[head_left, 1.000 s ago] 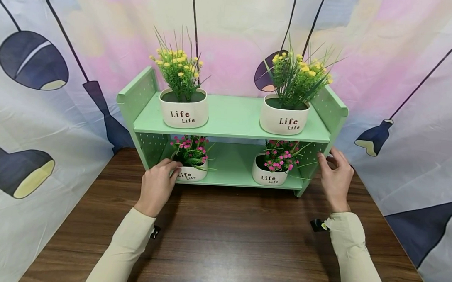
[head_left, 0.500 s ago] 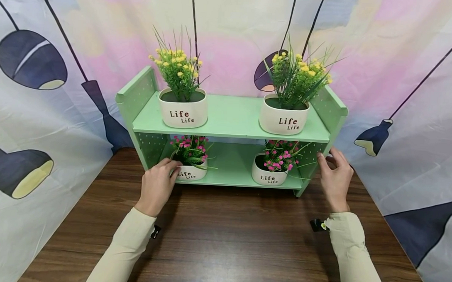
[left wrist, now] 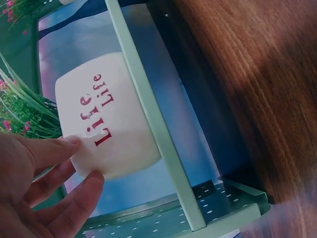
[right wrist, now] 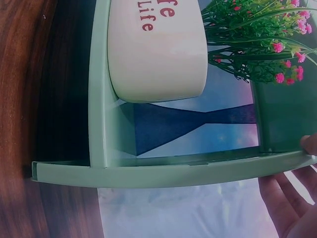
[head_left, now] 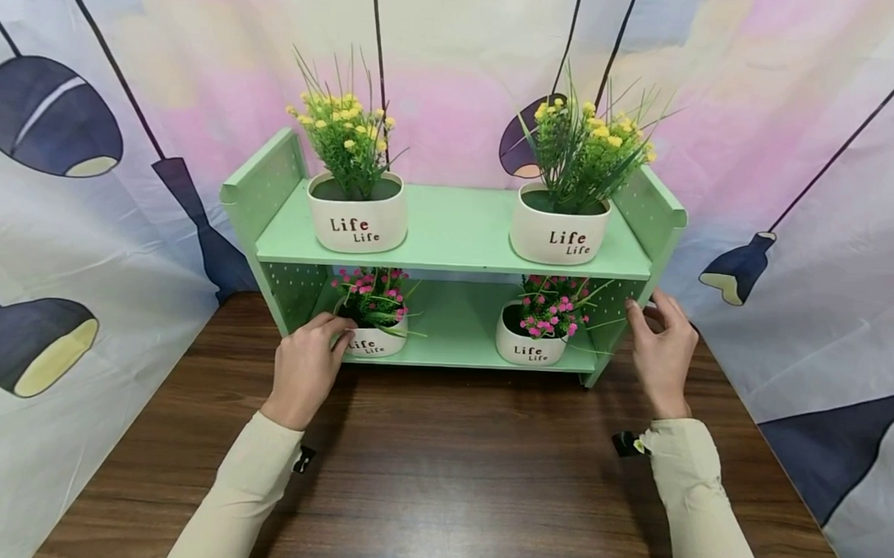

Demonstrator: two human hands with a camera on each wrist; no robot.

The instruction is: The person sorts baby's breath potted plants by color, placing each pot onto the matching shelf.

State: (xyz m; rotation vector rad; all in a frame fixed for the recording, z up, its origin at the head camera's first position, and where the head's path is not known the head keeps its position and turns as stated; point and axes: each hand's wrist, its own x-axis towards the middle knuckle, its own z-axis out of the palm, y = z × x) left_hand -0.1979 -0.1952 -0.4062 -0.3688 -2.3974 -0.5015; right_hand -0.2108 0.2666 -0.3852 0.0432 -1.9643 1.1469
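Note:
On the lower board of a green two-tier shelf stands a white flowerpot of pink flowers, lettered "Life Life". My left hand holds this pot at its left end. In the left wrist view the thumb lies on the front of the flowerpot near its rim, with fingers round the side. My right hand grips the front edge of the shelf's right side panel, thumb inside and fingers outside. The right wrist view shows the fingers against that panel's edge.
A second pot of pink flowers stands at the lower right. On the top board are two larger pots of yellow flowers, one left and one right. The shelf stands on a brown wooden table before a painted cloth backdrop.
The head view has shifted slightly, so the scene sits a little farther left. Both hands keep their holds, and the pots stay in place on the shelf.

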